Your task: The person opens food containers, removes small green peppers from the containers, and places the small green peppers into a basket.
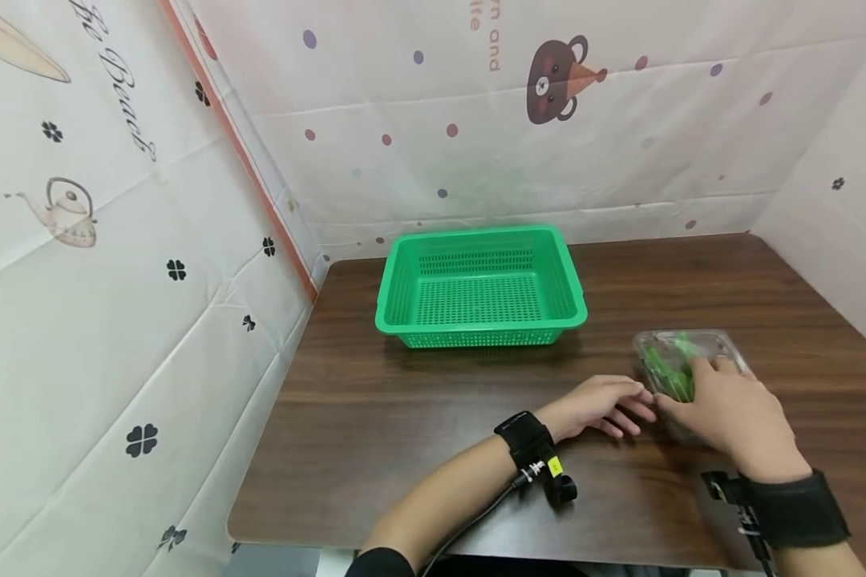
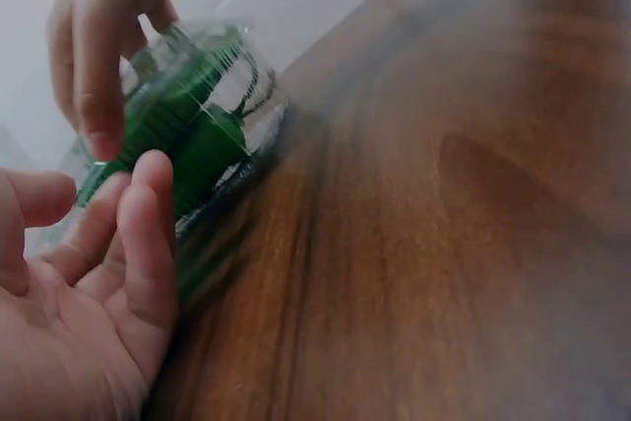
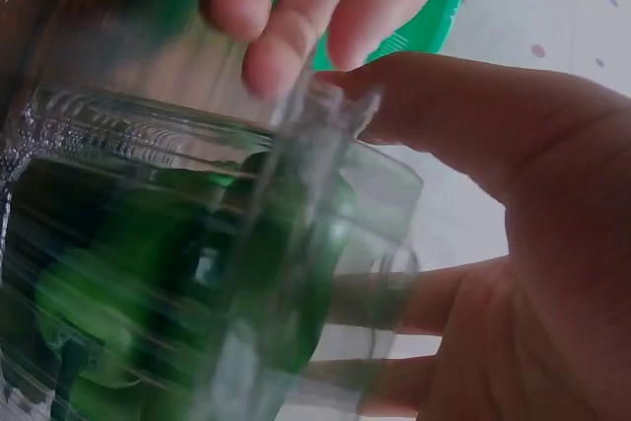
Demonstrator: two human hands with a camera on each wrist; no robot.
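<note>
A clear plastic box (image 1: 722, 343) with glossy green vegetables (image 1: 667, 375) inside sits over the right side of the table. My right hand (image 1: 746, 417) grips it from above. In the right wrist view, the thumb of that hand (image 3: 562, 175) is at the rim of the box (image 3: 217, 145), and its other fingers show through the far wall. My left hand (image 1: 599, 407) is just left of the box, fingers loosely bent and holding nothing. The left wrist view has its fingertips (image 2: 150, 170) right by the box (image 2: 232, 96), overlapping its lower edge.
A green plastic basket (image 1: 479, 332) with slotted sides stands at the back of the brown wooden table (image 1: 375, 449), left of the box. Printed white sheeting (image 1: 404, 172) rises behind the table and along both sides. A cable (image 1: 469, 525) runs along the left forearm.
</note>
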